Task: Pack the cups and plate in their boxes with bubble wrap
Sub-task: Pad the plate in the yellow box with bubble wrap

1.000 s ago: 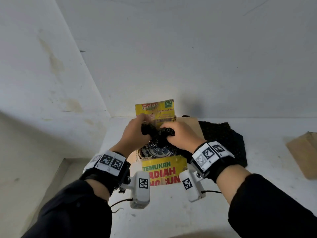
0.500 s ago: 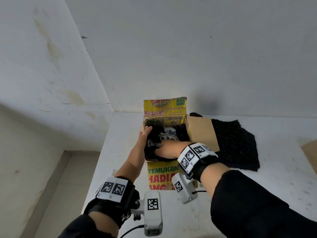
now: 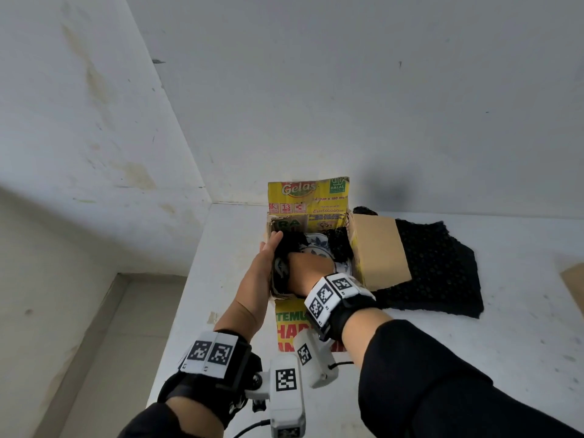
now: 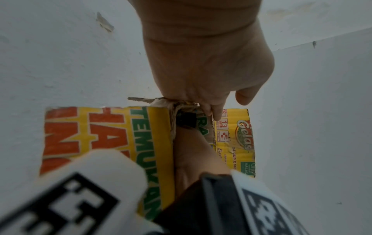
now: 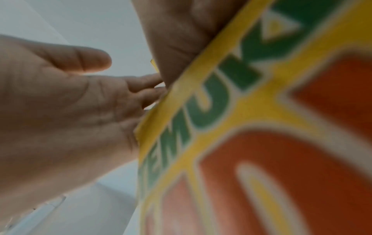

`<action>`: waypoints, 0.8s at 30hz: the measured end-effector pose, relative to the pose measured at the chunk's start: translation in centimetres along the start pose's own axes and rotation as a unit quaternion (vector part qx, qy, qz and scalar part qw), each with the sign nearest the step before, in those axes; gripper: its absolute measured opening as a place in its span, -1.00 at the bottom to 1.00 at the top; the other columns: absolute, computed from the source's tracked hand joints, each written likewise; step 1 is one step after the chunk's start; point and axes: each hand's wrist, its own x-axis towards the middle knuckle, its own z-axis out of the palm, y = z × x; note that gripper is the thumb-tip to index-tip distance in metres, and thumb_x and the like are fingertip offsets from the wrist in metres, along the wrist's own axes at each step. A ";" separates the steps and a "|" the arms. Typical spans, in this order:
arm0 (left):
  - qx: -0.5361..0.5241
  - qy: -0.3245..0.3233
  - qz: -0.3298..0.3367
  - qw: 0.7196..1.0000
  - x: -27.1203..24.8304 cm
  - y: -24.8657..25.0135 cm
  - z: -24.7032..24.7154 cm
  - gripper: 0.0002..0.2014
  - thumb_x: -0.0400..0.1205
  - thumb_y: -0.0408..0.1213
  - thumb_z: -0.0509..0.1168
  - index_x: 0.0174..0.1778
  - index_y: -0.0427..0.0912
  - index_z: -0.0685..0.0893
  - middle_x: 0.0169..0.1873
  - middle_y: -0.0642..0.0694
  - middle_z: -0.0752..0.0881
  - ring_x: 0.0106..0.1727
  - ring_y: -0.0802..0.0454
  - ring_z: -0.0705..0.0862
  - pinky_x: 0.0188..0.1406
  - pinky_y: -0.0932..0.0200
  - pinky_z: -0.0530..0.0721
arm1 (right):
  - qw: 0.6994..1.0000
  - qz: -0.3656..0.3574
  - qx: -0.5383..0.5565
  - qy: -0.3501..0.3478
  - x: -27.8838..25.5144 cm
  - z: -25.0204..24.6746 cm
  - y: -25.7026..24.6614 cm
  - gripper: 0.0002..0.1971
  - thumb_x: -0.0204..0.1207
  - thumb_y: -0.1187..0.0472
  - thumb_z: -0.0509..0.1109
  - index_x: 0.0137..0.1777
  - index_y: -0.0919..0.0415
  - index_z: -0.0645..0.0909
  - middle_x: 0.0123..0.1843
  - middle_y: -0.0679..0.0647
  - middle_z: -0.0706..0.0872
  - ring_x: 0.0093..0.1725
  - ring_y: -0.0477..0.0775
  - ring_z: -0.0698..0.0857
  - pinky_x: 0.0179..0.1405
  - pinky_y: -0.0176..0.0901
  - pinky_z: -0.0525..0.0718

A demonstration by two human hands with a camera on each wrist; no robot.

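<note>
A yellow cardboard box (image 3: 308, 194) stands open on the white table (image 3: 521, 327) by the wall corner. Inside lies a blue-and-white plate (image 3: 316, 245) with black bubble wrap (image 3: 289, 241) bunched around it. My left hand (image 3: 268, 257) lies flat along the box's left wall, fingers straight, fingertips over the rim (image 4: 211, 111). My right hand (image 3: 305, 270) is down inside the box, on the plate and wrap; its fingers are buried in the wrap and hidden. In the right wrist view the left hand (image 5: 60, 103) shows an open palm beside the printed front flap (image 5: 261, 127).
A spare sheet of black bubble wrap (image 3: 442, 263) lies flat to the right, partly under the box's brown right flap (image 3: 379, 248). A brown piece of cardboard (image 3: 573, 279) shows at the far right edge. The table's left edge (image 3: 189, 279) drops off beside the box.
A second ago both hands gripped bunched wrap above the box. Now the right hand is down inside the box and the left hand has let go and lies flat at its left wall.
</note>
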 end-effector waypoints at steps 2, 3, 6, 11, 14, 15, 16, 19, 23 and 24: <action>-0.001 -0.004 0.007 1.000 0.0 -0.3 -0.1 -0.05 0.18 0.33 0.26 0.55 0.08 0.37 0.63 0.07 0.21 0.62 0.16 0.17 0.64 -0.04 0.14 | 1.000 0.019 -0.019 0.011 0.1 0.6 -0.2 -0.80 0.57 0.01 0.27 -0.01 0.09 0.64 -0.04 0.05 0.73 0.00 0.15 0.72 -0.06 -0.05 0.58; 0.002 -0.008 0.010 1.000 0.1 -0.5 -0.3 -0.11 0.22 0.33 0.24 0.53 0.12 0.41 0.63 0.06 0.20 0.63 0.16 0.15 0.64 -0.04 0.14 | 0.999 0.022 -0.025 0.014 0.3 0.8 -0.4 -0.78 0.58 0.00 0.25 0.00 0.10 0.64 0.00 0.05 0.74 0.03 0.14 0.71 -0.04 -0.05 0.57; 0.018 -0.014 0.016 1.000 0.1 -0.7 -0.6 -0.21 0.26 0.34 0.19 0.47 0.21 0.44 0.64 0.07 0.16 0.63 0.17 0.13 0.62 0.01 0.17 | 0.998 0.035 -0.035 0.032 0.5 0.8 -0.8 -0.76 0.60 -0.01 0.22 -0.02 0.09 0.66 0.02 0.04 0.75 0.04 0.10 0.72 -0.03 -0.08 0.55; 0.022 -0.015 0.014 1.000 0.3 -0.5 -0.7 0.01 0.18 0.33 0.27 0.60 0.01 0.30 0.62 0.07 0.24 0.57 0.18 0.27 0.49 0.14 0.31 | 0.998 0.018 0.037 -0.038 -1.0 -0.5 -0.3 -0.69 0.56 -0.05 0.26 0.07 0.16 0.65 0.05 0.11 0.74 0.04 0.16 0.70 0.02 -0.05 0.60; 0.025 -0.018 0.028 0.999 0.4 -1.0 -0.8 -0.17 0.38 0.27 0.22 0.59 0.02 0.31 0.62 0.05 0.23 0.58 0.16 0.27 0.43 0.20 0.32 | 0.986 -0.012 0.113 -0.121 -2.2 -3.1 0.9 -0.73 0.51 -0.03 0.35 0.06 0.14 0.63 0.03 0.11 0.71 0.02 0.15 0.67 -0.01 -0.08 0.62; 0.027 -0.016 0.039 0.999 0.4 -1.2 -0.9 -0.33 0.53 0.19 0.16 0.58 0.03 0.32 0.63 0.03 0.21 0.59 0.14 0.25 0.44 0.19 0.31 | 0.980 -0.019 0.135 -0.144 -2.7 -4.2 1.3 -0.74 0.50 -0.01 0.38 0.08 0.12 0.60 0.07 0.10 0.68 0.07 0.13 0.64 0.02 -0.08 0.60; 0.029 -0.015 0.048 0.998 0.4 -1.3 -0.9 -0.45 0.65 0.11 0.08 0.57 0.05 0.31 0.63 0.04 0.20 0.60 0.13 0.24 0.46 0.19 0.30 | 0.975 -0.021 0.146 -0.164 -3.4 -5.2 1.8 -0.70 0.50 -0.01 0.39 0.16 0.10 0.57 0.15 0.08 0.65 0.14 0.12 0.61 0.09 -0.08 0.57; 0.068 -0.021 0.081 0.994 0.4 -2.0 -0.8 -0.63 0.77 -0.02 -0.09 0.52 0.20 0.24 0.63 0.08 0.17 0.63 0.16 0.16 0.61 0.09 0.19 | 0.968 -0.042 0.108 -0.222 -4.7 -6.4 2.9 -0.57 0.63 -0.06 0.23 0.44 0.09 0.46 0.46 0.09 0.49 0.41 0.13 0.46 0.35 -0.08 0.39; 0.116 -0.013 0.112 0.987 0.1 -2.7 -0.7 -0.62 0.68 0.07 -0.10 0.44 0.30 0.19 0.62 0.20 0.08 0.66 0.23 -0.08 0.66 0.01 -0.07 | 0.965 -0.028 0.139 -0.222 -5.9 -4.9 2.5 -0.46 0.69 -0.14 0.02 0.58 0.11 0.30 0.59 0.14 0.37 0.52 0.17 0.36 0.49 -0.04 0.29; 0.117 -0.012 0.115 0.986 0.2 -2.8 -0.8 -0.64 0.70 0.06 -0.09 0.45 0.30 0.18 0.61 0.22 0.07 0.65 0.23 -0.10 0.67 0.00 -0.09 | 0.965 -0.015 0.159 -0.209 -6.2 -4.7 2.4 -0.44 0.69 -0.16 0.02 0.60 0.10 0.25 0.59 0.12 0.36 0.52 0.18 0.37 0.45 -0.06 0.30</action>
